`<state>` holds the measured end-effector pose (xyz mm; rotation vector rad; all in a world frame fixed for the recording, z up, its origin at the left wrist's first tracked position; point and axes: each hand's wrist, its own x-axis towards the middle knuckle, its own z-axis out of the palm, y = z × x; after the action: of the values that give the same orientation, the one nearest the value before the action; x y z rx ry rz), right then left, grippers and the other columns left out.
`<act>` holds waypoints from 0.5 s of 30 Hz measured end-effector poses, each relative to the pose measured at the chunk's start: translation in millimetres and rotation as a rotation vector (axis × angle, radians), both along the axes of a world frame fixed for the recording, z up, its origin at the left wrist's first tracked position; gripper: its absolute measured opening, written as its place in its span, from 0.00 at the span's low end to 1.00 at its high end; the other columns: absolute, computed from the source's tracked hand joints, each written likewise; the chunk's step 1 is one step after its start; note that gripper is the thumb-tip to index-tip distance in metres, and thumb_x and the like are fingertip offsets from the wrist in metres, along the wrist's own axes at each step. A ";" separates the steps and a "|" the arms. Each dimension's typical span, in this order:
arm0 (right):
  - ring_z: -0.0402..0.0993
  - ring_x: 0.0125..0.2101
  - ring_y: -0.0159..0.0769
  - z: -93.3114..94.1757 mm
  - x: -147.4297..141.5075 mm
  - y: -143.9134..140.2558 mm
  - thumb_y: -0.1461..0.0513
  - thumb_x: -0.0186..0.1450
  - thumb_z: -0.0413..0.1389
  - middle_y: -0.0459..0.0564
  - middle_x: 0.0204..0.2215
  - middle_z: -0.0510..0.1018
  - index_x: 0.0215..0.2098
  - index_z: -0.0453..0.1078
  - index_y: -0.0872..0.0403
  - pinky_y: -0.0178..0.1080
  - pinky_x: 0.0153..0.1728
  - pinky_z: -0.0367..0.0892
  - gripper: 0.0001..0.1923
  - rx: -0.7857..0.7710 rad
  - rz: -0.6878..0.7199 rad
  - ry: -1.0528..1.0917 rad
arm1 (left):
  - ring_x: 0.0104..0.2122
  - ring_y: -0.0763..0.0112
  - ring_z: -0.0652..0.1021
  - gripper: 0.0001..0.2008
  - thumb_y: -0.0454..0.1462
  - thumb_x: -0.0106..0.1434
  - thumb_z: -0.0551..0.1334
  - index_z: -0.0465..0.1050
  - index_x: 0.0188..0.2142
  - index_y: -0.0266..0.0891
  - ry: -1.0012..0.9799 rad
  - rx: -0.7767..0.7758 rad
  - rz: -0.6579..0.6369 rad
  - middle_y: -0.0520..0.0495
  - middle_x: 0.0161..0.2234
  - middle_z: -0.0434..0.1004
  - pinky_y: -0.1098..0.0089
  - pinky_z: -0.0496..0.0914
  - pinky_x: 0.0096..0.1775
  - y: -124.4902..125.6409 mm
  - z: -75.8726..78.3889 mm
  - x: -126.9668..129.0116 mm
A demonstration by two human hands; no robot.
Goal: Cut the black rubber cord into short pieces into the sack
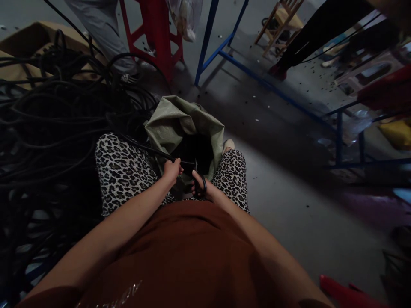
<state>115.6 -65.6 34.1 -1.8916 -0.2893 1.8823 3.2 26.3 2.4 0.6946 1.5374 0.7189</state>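
Observation:
I sit with leopard-print trousers, and an open grey-green woven sack point(173, 124) stands between my knees. My left hand point(171, 170) grips a black cable point(144, 147) that runs in from the tangle on the left and ends over the sack's mouth. My right hand point(202, 188) holds black-handled scissors point(198, 182), their blades pointing up at the cable's end near my left hand. The inside of the sack is dark and its contents cannot be made out.
A big heap of black cables point(48, 128) fills the left side, over a cardboard box point(25, 42). Ahead stand a red stool point(154, 30), a blue metal frame point(224, 51) and another person's legs point(102, 34). Grey concrete floor point(289, 205) lies to the right.

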 end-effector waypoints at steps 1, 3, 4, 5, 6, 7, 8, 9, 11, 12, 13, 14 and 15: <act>0.65 0.13 0.27 -0.9 0.1 -0.5 0.41 0.66 0.44 0.46 0.16 0.68 0.31 0.63 0.59 0.26 0.11 0.54 0.29 0.006 -0.006 0.001 | 0.15 0.75 0.68 0.10 0.39 0.54 0.60 0.61 0.20 0.39 0.002 -0.004 -0.002 0.53 0.14 0.62 0.75 0.61 0.18 0.1 -0.2 -0.2; 0.64 0.12 0.27 -3.3 0.8 -1.8 0.42 0.65 0.45 0.45 0.15 0.67 0.30 0.64 0.59 0.27 0.10 0.55 0.28 0.019 -0.017 -0.005 | 0.14 0.75 0.68 0.10 0.40 0.54 0.60 0.61 0.20 0.39 0.008 -0.001 -0.010 0.53 0.14 0.62 0.76 0.61 0.17 0.2 -0.7 -0.6; 0.63 0.11 0.27 -4.7 1.3 -2.6 0.41 0.65 0.46 0.44 0.14 0.66 0.29 0.64 0.59 0.27 0.10 0.55 0.28 0.025 -0.023 -0.008 | 0.14 0.75 0.67 0.10 0.40 0.54 0.60 0.61 0.21 0.39 0.011 0.006 -0.015 0.54 0.14 0.62 0.76 0.61 0.17 0.3 -1.0 -0.8; 0.63 0.11 0.27 -5.9 1.8 -3.4 0.41 0.65 0.46 0.44 0.14 0.65 0.28 0.64 0.59 0.28 0.10 0.56 0.29 0.031 -0.028 -0.008 | 0.14 0.74 0.67 0.10 0.40 0.54 0.60 0.62 0.21 0.39 0.012 0.012 -0.017 0.54 0.14 0.62 0.75 0.61 0.17 0.4 -1.2 -1.0; 0.62 0.11 0.26 -6.8 2.4 -4.1 0.41 0.64 0.47 0.43 0.13 0.64 0.27 0.64 0.59 0.28 0.10 0.56 0.28 0.041 -0.032 -0.007 | 0.14 0.74 0.67 0.10 0.40 0.54 0.60 0.62 0.21 0.39 0.011 0.019 -0.017 0.54 0.14 0.62 0.75 0.61 0.17 0.4 -1.5 -1.1; 0.62 0.10 0.26 -7.4 2.9 -4.8 0.42 0.64 0.48 0.42 0.13 0.64 0.27 0.64 0.59 0.28 0.10 0.57 0.28 0.053 -0.034 -0.006 | 0.14 0.74 0.67 0.10 0.40 0.54 0.60 0.62 0.21 0.39 0.010 0.024 -0.016 0.53 0.14 0.62 0.75 0.61 0.17 0.3 -1.8 -1.2; 0.61 0.10 0.25 -7.6 3.2 -5.4 0.42 0.64 0.48 0.42 0.12 0.63 0.26 0.63 0.58 0.27 0.10 0.57 0.28 0.065 -0.035 -0.007 | 0.14 0.74 0.68 0.10 0.40 0.54 0.60 0.62 0.21 0.39 0.010 0.026 -0.015 0.53 0.14 0.62 0.75 0.61 0.17 0.2 -2.1 -1.2; 0.60 0.10 0.25 -7.3 3.4 -5.7 0.42 0.64 0.49 0.42 0.12 0.63 0.25 0.63 0.58 0.27 0.10 0.57 0.28 0.076 -0.034 -0.010 | 0.14 0.74 0.68 0.10 0.40 0.54 0.60 0.62 0.21 0.39 0.011 0.025 -0.015 0.53 0.15 0.63 0.74 0.61 0.17 0.1 -2.4 -1.2; 0.59 0.09 0.24 -5.7 3.2 -5.8 0.43 0.65 0.49 0.41 0.12 0.62 0.24 0.62 0.58 0.27 0.10 0.56 0.27 0.085 -0.027 -0.021 | 0.15 0.73 0.68 0.11 0.40 0.54 0.60 0.62 0.20 0.40 0.016 0.021 -0.016 0.52 0.15 0.63 0.74 0.61 0.18 -0.1 -3.1 -1.2; 0.58 0.09 0.24 -4.8 2.8 -5.6 0.44 0.65 0.49 0.41 0.11 0.61 0.24 0.62 0.58 0.26 0.09 0.55 0.27 0.081 -0.023 -0.030 | 0.15 0.73 0.68 0.11 0.39 0.54 0.60 0.62 0.20 0.40 0.019 0.018 -0.016 0.52 0.15 0.64 0.74 0.61 0.18 -0.2 -3.4 -1.1; 0.58 0.09 0.23 -4.0 2.4 -5.2 0.44 0.65 0.49 0.41 0.11 0.61 0.23 0.62 0.58 0.26 0.09 0.55 0.26 0.074 -0.019 -0.041 | 0.15 0.72 0.69 0.11 0.39 0.55 0.60 0.62 0.20 0.40 0.023 0.014 -0.015 0.52 0.15 0.64 0.73 0.62 0.18 -0.3 -3.6 -1.0; 0.57 0.09 0.23 -3.6 1.8 -4.7 0.45 0.65 0.50 0.41 0.11 0.61 0.23 0.62 0.58 0.26 0.09 0.54 0.26 0.064 -0.020 -0.057 | 0.15 0.72 0.69 0.11 0.39 0.55 0.59 0.62 0.20 0.40 0.024 0.010 -0.014 0.52 0.15 0.64 0.73 0.62 0.18 -0.4 -3.8 -0.9; 0.56 0.08 0.23 -3.5 1.2 -4.3 0.45 0.65 0.50 0.41 0.11 0.61 0.23 0.62 0.58 0.26 0.08 0.53 0.26 0.054 -0.021 -0.078 | 0.15 0.72 0.69 0.11 0.39 0.55 0.59 0.62 0.20 0.39 0.023 0.006 -0.015 0.52 0.15 0.64 0.73 0.62 0.19 -0.5 -4.0 -0.7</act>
<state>116.9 -69.8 30.6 -1.9279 -0.3404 1.7720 2.4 25.8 -1.6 0.7206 1.5498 0.7067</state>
